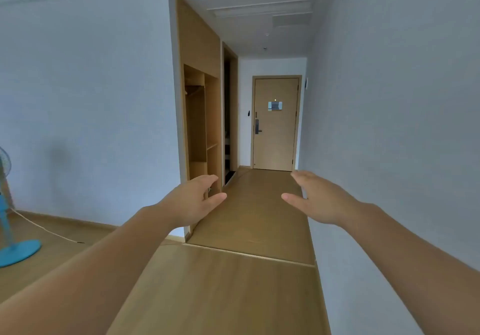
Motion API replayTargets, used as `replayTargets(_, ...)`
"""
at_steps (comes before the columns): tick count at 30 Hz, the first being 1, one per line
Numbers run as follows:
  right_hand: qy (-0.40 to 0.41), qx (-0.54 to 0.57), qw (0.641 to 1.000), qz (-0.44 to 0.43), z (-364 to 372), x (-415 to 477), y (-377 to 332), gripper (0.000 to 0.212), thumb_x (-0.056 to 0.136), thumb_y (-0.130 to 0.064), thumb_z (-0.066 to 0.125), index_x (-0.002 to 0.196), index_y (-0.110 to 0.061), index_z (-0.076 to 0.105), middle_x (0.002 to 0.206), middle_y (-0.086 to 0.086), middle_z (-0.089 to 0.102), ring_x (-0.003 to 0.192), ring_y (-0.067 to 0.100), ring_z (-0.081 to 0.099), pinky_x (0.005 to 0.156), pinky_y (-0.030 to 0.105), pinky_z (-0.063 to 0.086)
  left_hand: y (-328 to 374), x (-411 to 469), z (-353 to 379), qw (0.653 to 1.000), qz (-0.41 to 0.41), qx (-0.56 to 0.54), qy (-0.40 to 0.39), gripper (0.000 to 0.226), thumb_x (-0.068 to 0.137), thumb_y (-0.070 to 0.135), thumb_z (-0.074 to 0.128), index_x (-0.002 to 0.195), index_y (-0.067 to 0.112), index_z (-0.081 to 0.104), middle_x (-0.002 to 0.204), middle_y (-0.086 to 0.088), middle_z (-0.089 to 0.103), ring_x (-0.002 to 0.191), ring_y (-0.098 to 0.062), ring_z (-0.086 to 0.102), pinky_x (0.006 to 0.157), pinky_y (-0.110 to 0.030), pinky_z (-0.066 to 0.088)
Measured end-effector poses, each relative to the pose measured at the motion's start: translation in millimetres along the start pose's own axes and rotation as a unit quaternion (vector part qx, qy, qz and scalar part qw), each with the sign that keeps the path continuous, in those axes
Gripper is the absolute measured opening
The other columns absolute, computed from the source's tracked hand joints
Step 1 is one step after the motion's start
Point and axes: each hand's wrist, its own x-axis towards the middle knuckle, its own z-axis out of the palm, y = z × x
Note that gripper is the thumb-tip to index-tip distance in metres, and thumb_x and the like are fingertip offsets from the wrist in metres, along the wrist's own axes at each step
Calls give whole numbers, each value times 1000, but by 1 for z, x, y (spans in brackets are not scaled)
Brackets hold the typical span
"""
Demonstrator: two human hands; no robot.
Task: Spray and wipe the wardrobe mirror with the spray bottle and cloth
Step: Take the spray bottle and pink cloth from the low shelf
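Both bare arms reach forward, left hand (193,199) and right hand (315,199) empty with relaxed fingers. Ahead, an open wooden wardrobe (202,127), a closed door (275,137), a blue fan (10,230) at left.

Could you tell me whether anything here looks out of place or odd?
Only a loose white cord trailing across the floor from the blue fan; both hands, left and right, are empty.

No text can be read; the small notice (275,106) on the far door (275,137) is too blurred.
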Motion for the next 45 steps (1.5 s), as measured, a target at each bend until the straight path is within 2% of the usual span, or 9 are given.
replayTargets(4,-3,-11,1000,12,20,37,10,76,95,-61,38,155,-20,15,163,-1,15,147,17,21,118,39,24,-25,39,23,1000,7,9,-15,65,94,60,37,151,29,24,158,8,28,140,-18,34,106,-29,32)
replayTargets(8,-4,-13,1000,25,42,86,18,75,95,-61,38,155,-21,16,163,-1,16,147,18,21,117,40,26,-56,90,44,1000,17,-9,-21,64,94,59,39,150,29,27,155,8,33,137,-16,38,98,-23,30)
replayTargets(12,-12,-10,999,43,64,132,28,75,95,-60,38,155,-21,16,163,-1,16,147,17,22,117,39,26,-88,137,62,999,12,-13,-38,64,93,61,39,148,31,29,154,7,35,136,-18,40,108,-34,36)
replayTargets(15,-18,-13,998,56,83,160,38,75,96,-59,37,155,-19,17,162,0,17,146,16,22,117,39,26,-107,168,80,998,20,-17,-59,63,93,60,39,148,32,29,154,9,35,136,-17,40,109,-38,39)
replayTargets(21,-41,-13,996,72,122,194,62,75,96,-58,39,155,-18,18,162,0,19,147,14,21,116,36,24,-136,201,128,993,11,-38,-113,68,90,63,41,149,34,26,154,9,34,136,-17,41,109,-40,40)
replayTargets(26,-63,-12,995,80,153,226,102,74,96,-58,40,155,-18,19,160,-1,23,145,15,24,115,35,25,-151,234,167,989,-3,-52,-141,83,78,74,30,150,33,26,155,8,32,139,-16,36,112,-37,34)
replayTargets(33,-70,7,995,70,189,300,185,75,94,-60,40,154,-19,21,160,0,23,143,17,30,114,38,30,-151,325,218,991,-33,-51,-116,79,79,72,34,147,33,30,151,7,40,133,-18,44,108,-40,41)
replayTargets(38,-57,34,996,53,189,372,240,73,94,-59,42,153,-20,24,160,1,24,143,18,30,114,38,29,-140,403,245,993,-46,-49,-101,66,89,61,43,147,32,31,150,6,41,133,-16,45,107,-42,43)
replayTargets(45,-66,55,996,15,203,452,289,73,95,-57,44,153,-18,24,159,3,26,143,18,29,114,40,30,-150,463,286,990,-89,-65,-83,69,85,69,40,145,35,33,149,9,42,131,-17,45,105,-37,42)
